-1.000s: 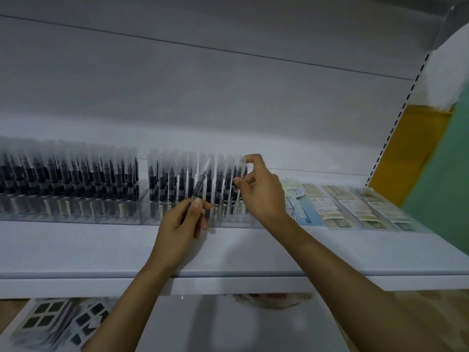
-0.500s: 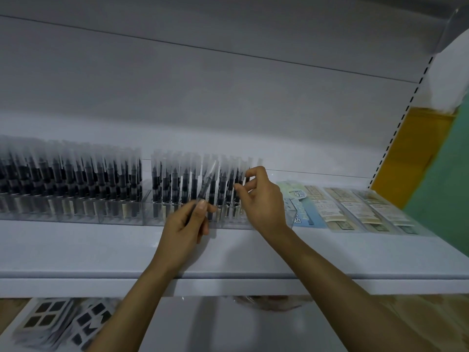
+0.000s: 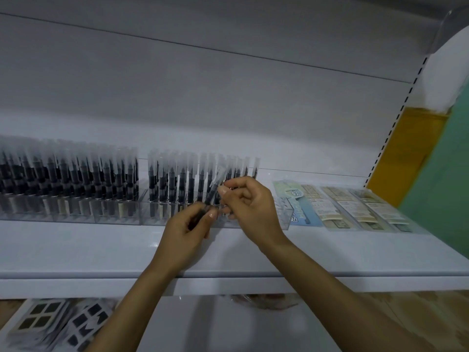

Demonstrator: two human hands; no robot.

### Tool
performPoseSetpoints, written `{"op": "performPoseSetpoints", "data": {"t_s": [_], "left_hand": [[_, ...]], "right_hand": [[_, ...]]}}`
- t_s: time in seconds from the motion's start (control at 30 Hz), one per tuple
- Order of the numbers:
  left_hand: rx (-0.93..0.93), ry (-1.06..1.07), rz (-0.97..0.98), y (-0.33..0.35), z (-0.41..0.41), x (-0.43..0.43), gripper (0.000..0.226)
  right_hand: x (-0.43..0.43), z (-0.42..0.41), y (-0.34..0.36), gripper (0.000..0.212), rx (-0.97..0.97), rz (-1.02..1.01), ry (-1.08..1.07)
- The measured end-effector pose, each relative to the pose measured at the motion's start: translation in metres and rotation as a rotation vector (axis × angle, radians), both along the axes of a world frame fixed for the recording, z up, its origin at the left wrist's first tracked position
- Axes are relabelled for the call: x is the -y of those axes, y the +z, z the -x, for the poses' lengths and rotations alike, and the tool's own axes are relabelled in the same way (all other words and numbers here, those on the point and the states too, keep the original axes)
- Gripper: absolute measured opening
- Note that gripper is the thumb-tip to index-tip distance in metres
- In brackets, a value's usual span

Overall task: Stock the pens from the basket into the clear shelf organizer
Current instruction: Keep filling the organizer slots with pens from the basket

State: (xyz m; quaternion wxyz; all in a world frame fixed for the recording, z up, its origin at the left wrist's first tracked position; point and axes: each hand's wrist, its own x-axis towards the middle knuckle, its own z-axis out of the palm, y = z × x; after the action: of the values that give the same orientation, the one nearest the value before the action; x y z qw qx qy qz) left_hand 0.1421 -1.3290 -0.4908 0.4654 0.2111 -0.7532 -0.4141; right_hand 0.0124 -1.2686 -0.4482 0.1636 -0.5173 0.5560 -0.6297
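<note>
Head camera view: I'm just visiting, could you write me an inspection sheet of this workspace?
Surface: white shelf board.
Job's things: clear plastic organizer holding upright black pens with frosted caps, right end unfilled; basket not seen.
Clutter: flat printed packets beside organizer; dark-patterned packs on lower shelf.
Grippers: left hand grips one loose black pen; right hand pinches it higher up.
Cables: nothing seen.
Surroundings: grey back panel; yellow and green wall.

pens: black, frosted caps | shelf: white | packets: beige, blue | wall: green
</note>
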Motion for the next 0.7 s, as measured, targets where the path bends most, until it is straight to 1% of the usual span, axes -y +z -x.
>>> {"op": "performPoseSetpoints", "data": {"t_s": [0.1,0.23,0.27,0.33,0.37,0.4,0.43,0.5,0.57,0.63,0.7], "left_hand": [[0.029,0.023,0.010,-0.002,-0.001,0.002,0.029],[0.085,0.098,0.071,-0.003,-0.001,0.001,0.024],[0.105,0.144,0.107,-0.005,0.000,0.001,0.019],[0.163,0.231,0.223,-0.006,0.000,0.002,0.009],[0.204,0.265,0.280,-0.008,0.001,0.003,0.018],[0.241,0.287,0.318,-0.010,0.002,0.004,0.029],[0.272,0.311,0.345,-0.012,0.003,0.006,0.035],[0.304,0.355,0.420,-0.014,0.006,0.008,0.038],[0.350,0.388,0.529,-0.015,0.007,0.007,0.041],[0.425,0.417,0.637,-0.014,0.009,0.004,0.046],[0.499,0.450,0.742,-0.014,0.011,0.000,0.045]], "right_hand": [[-0.002,-0.006,-0.002,0.002,0.024,-0.003,0.039],[-0.005,-0.015,-0.008,0.003,-0.020,0.040,-0.002],[-0.005,-0.015,-0.009,0.001,0.006,0.048,-0.015],[-0.006,-0.014,-0.006,0.006,0.156,0.066,-0.026],[-0.006,-0.012,-0.004,0.009,0.236,0.081,-0.035],[-0.007,-0.008,-0.002,0.012,0.283,0.101,-0.058],[-0.007,-0.005,0.000,0.018,0.301,0.120,-0.089],[-0.009,0.006,0.003,0.036,0.301,0.159,-0.148],[-0.012,0.019,0.009,0.046,0.282,0.196,-0.209],[-0.014,0.033,0.016,0.047,0.225,0.224,-0.257],[-0.013,0.046,0.022,0.045,0.098,0.245,-0.299]]}}
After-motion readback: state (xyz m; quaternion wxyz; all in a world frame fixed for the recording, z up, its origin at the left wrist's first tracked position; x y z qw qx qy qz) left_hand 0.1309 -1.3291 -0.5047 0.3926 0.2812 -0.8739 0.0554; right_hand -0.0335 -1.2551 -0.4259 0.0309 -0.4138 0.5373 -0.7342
